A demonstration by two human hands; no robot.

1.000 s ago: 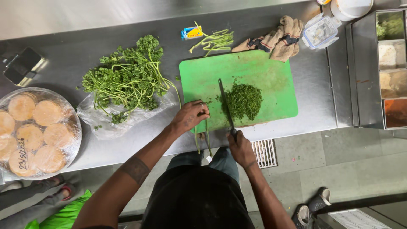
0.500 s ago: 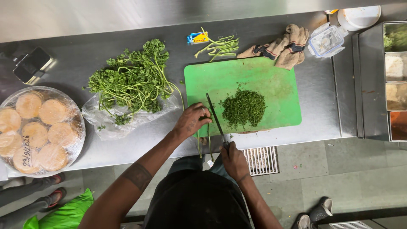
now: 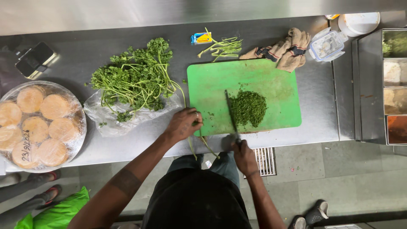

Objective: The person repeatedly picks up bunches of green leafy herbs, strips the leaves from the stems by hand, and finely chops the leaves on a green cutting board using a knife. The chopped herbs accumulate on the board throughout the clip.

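Left hand [image 3: 183, 124]: at the near left corner of the green cutting board [image 3: 254, 80], fingers closed around a small bunch of green stems [image 3: 202, 142] that trail off the near edge of the table [image 3: 127, 29]
Right hand [image 3: 242, 153]: just past the table's near edge, fingers wrapped tight on the handle of a knife [image 3: 230, 113]
Knife: blade lies across the board, pointing toward the far edge, its right side touching the pile of chopped herbs [image 3: 249, 107]
Chopped herbs: a dark green heap on the near half of the board, right of the blade
Cutting board: flat on the table, right of middle, its near side along the table's near edge
Herb bunch [image 3: 135, 78]: whole leafy stalks on a clear plastic bag [image 3: 108, 118], just left of the board
Cut stems [image 3: 222, 47]: a loose heap beyond the board's far edge, beside a small yellow and blue packet [image 3: 201, 38]
Cloth [image 3: 283, 51]: crumpled at the board's far right corner
Clear lidded box [image 3: 327, 44]: right of the cloth, near the far edge
Wrapped tray of round buns [image 3: 36, 123]: at the table's left end, under clear film
Metal containers [image 3: 395, 85]: in a row at the right end
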